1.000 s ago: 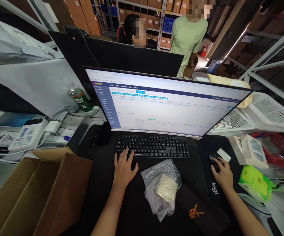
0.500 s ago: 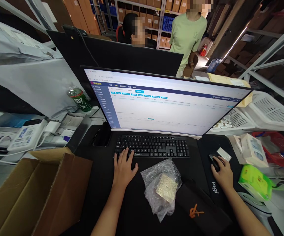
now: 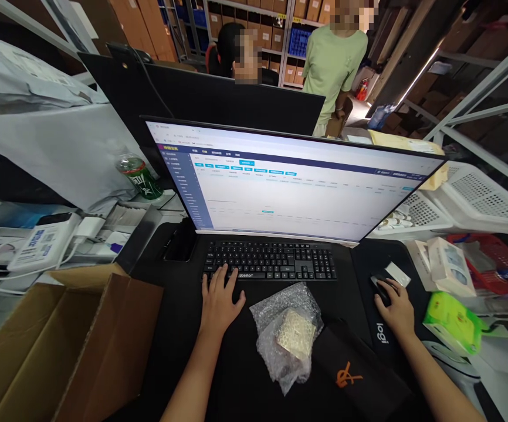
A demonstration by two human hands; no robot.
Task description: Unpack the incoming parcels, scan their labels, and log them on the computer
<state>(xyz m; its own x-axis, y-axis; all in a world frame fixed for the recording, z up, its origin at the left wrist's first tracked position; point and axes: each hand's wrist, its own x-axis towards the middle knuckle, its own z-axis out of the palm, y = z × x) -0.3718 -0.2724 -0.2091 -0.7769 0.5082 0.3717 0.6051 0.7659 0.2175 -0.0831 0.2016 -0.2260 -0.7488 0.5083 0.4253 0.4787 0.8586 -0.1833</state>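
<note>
My left hand (image 3: 219,302) lies with its fingers spread, the fingertips on the lower left keys of the black keyboard (image 3: 275,261). On the right, my right hand (image 3: 397,308) is wrapped over a black computer mouse (image 3: 379,288) on the dark mouse pad (image 3: 365,258). Behind the keyboard stands a lit monitor (image 3: 289,187) showing a table-like page with blue buttons. Between my arms lies a bubble-wrap packet (image 3: 287,334) with a pale yellowish item inside. Beside it is a black pouch (image 3: 359,366) with an orange mark.
An open cardboard box (image 3: 108,340) stands at left, near a phone (image 3: 179,243) and a green bottle (image 3: 139,173). At right are a green tissue pack (image 3: 451,322), a handheld scanner (image 3: 451,360), a red basket (image 3: 491,258) and white baskets (image 3: 487,187). Two people are behind the monitors.
The view has shifted very slightly, so everything sits a little further left. Both hands keep their places on the keyboard and mouse; the screen page looks the same.
</note>
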